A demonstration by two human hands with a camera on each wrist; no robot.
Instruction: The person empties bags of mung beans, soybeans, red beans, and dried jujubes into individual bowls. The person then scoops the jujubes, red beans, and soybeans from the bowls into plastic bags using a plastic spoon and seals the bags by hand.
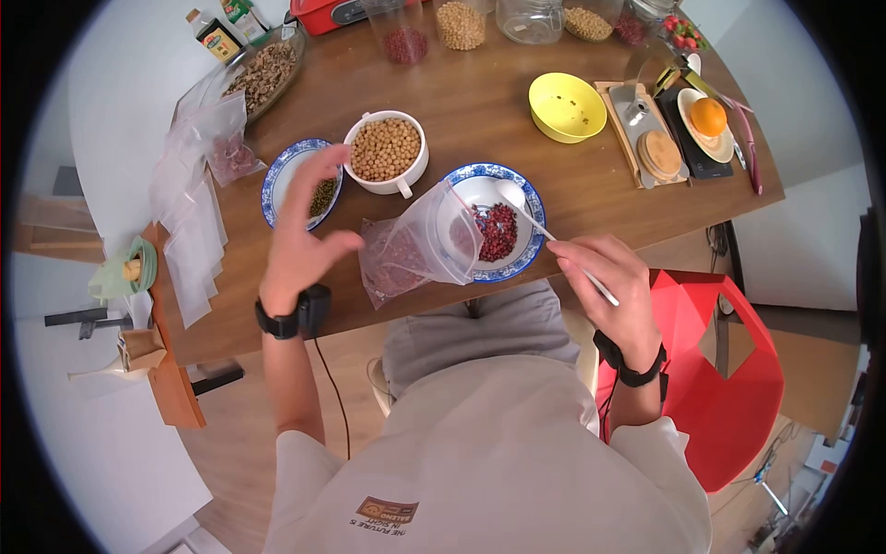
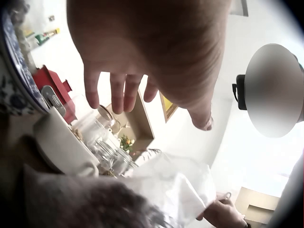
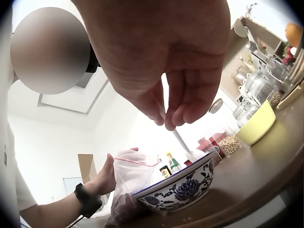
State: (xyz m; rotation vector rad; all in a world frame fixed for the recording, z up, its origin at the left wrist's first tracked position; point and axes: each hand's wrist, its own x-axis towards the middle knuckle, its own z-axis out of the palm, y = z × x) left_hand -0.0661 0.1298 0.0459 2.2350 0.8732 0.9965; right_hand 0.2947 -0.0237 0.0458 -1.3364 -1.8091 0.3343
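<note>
My right hand [image 1: 614, 286] pinches the handle of a white spoon [image 1: 537, 224], its head inside the rim of a blue-and-white bowl [image 1: 529, 263]. Dark red beans [image 1: 498, 231] lie in that bowl. A clear zip bag [image 1: 411, 245] with reddish contents leans onto the bowl's left side, its mouth overlapping the beans from above. Left of the bag, my left hand [image 1: 300, 240] is raised with fingers extended and thumb apart, holding nothing. In the left wrist view its fingers [image 2: 118, 92] hang straight. Beneath it, a second blue-patterned bowl [image 1: 277, 189] contains green beans, partly hidden by the hand.
A white two-handled pot [image 1: 420, 171] of round tan beans stands behind the bag. Empty plastic bags [image 1: 189, 231] lie at left, beside a tray of brown pieces [image 1: 263, 78]. Farther back are a yellow bowl [image 1: 554, 127], jars [image 1: 531, 20] and an orange [image 1: 708, 117] on a plate.
</note>
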